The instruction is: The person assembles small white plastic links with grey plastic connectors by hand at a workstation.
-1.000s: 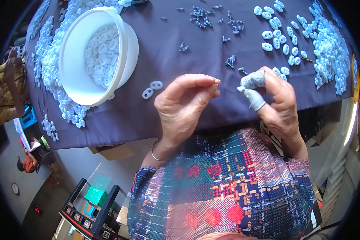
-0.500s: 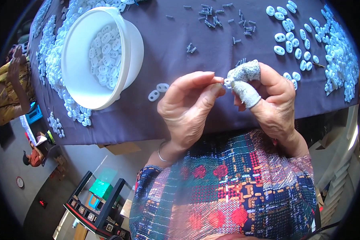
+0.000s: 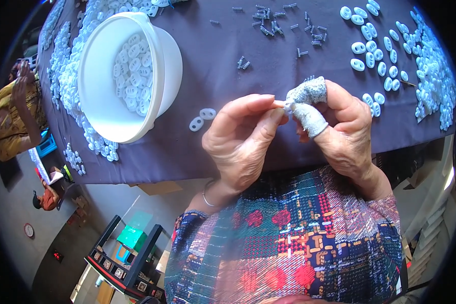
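Note:
My left hand [image 3: 238, 144] and my right hand [image 3: 342, 124] meet over the near part of the table. Their fingertips pinch a small white plastic piece [image 3: 289, 107], mostly hidden between them. Grey and white cloth covers wrap the thumb and forefinger of my right hand. Just left of my left hand lie two white oval two-hole pieces [image 3: 196, 124]. A few small metal springs [image 3: 309, 79] show behind my right fingers, and more springs [image 3: 271, 23] are scattered farther back.
On the left a white plastic tub [image 3: 168, 76] holds many oval pieces, with a heap of white parts [image 3: 68, 71] beside it. Loose ovals [image 3: 370, 50] and another heap [image 3: 433, 86] lie right on the dark tablecloth [image 3: 213, 55]. Other people sit far left.
Both hands keep their pinch at nearly the same place. My left fingertips sit slightly closer against the right ones. The whole view has shifted a little.

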